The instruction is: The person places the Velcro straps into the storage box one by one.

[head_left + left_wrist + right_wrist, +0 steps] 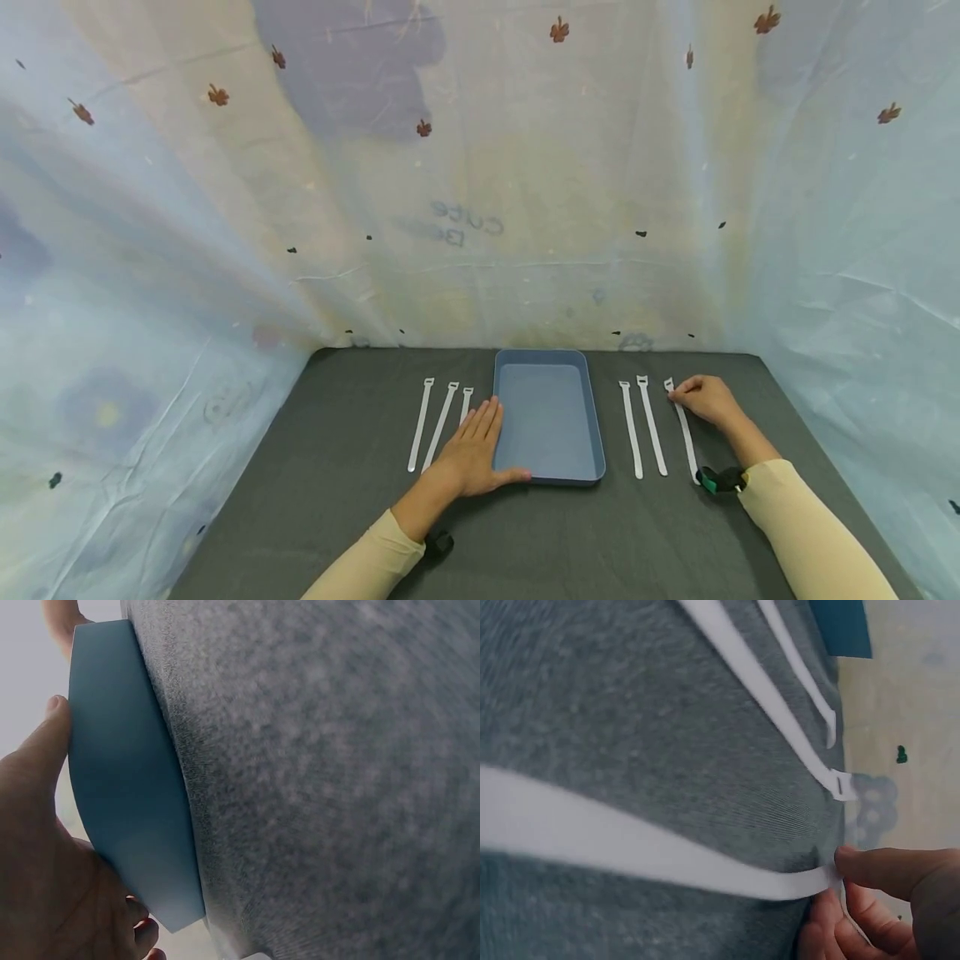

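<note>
Hands [471,454] on a grey mat [337,517], blue tray [549,413] in the middle by the back edge.

Left hand lies flat, fingers straight, thumb against the tray's near left corner. Right hand [703,398] pinches the far tip of the rightmost white strap [684,431], nearest the mat's right edge; two more straps [642,427] lie beside it.

blue-grey tray [596,433], plain, on a dark grey felt-like mat [337,467]; six white straps, three left [438,425] and three right [651,425] of the tray. backdrop sheet [525,167] pale blue and cream with small brown-red flowers, faint purple patches and black specks. cream sleeves [810,525] on both arms, green-black band [722,479] at the right wrist.
</note>
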The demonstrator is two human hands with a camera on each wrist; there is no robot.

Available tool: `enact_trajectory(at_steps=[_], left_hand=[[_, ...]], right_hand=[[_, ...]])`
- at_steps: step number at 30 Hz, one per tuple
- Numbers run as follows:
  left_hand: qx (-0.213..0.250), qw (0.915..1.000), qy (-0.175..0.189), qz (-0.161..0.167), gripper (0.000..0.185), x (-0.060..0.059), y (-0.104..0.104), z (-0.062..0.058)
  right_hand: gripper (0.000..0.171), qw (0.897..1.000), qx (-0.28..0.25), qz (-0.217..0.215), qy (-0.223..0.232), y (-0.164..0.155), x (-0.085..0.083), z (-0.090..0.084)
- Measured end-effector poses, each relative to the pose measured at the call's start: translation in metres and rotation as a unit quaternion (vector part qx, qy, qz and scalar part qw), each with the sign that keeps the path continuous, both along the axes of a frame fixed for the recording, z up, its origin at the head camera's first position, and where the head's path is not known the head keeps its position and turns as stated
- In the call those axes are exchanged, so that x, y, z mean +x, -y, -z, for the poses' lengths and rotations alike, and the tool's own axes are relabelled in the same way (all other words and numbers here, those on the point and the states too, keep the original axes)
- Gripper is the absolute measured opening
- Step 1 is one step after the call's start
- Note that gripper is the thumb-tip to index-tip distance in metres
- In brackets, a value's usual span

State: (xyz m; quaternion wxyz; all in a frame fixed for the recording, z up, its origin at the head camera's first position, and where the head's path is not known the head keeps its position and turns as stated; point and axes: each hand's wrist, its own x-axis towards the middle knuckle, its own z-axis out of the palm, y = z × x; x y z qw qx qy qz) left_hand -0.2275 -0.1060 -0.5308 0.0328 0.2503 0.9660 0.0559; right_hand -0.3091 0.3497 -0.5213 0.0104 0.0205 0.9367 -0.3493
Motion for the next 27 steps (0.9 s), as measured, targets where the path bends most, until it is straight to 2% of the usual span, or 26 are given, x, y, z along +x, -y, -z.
enact_trajectory(at_steps=[5,10,16,27], left_hand=[[-0.002,1.0,0.002,0.001,0.123,0.003,0.0,0.0],[-0.002,1.0,-0.003,0.003,0.123,0.002,0.0,0.001],[-0.004,0.9999,-0.007,0.009,0.123,0.001,0.001,0.001],[0.0,1.0,-0.001,0.006,0.122,0.003,0.0,-0.001]], right_hand=[[0.026,0.999,-0.049,0.001,-0.003,-0.001,0.004,-0.002],[0.03,0.997,-0.076,0.019,-0.015,0.0,0.003,-0.003],[0.038,0.998,-0.064,0.022,-0.019,0.008,0.008,-0.011],[0.035,0.995,-0.065,-0.014,-0.076,0.03,0.024,-0.044]])
